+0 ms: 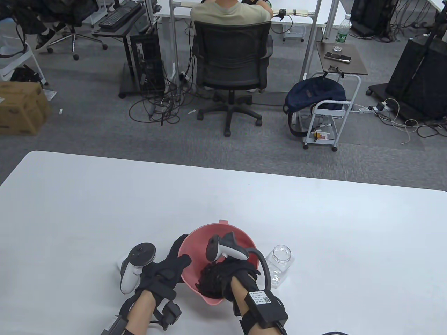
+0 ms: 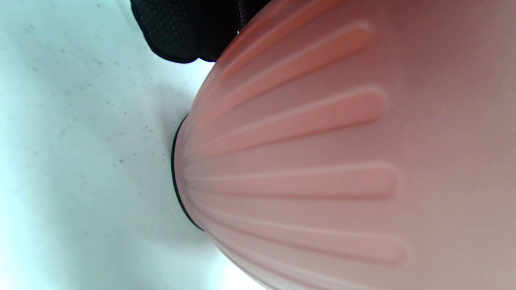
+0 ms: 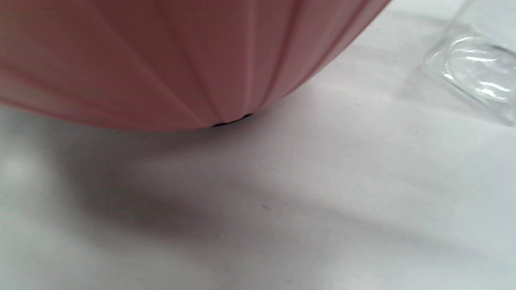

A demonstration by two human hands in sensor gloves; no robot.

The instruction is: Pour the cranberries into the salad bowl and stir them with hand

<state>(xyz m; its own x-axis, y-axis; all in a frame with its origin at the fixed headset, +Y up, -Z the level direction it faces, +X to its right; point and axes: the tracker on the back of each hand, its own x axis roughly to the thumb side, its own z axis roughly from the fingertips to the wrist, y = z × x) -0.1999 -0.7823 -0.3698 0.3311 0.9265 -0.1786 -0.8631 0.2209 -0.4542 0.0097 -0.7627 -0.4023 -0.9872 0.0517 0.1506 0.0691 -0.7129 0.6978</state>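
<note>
My left hand holds the edge of the pink bowl; it looks light and may slide. My right hand is down inside, but I cannot tell how its fingers lie.

The pink salad bowl stands on the white worktop near its front edge; its ribbed outer wall narrows to a dark base ring. The clear jar stands upright just beside it, open-mouthed.
</note>
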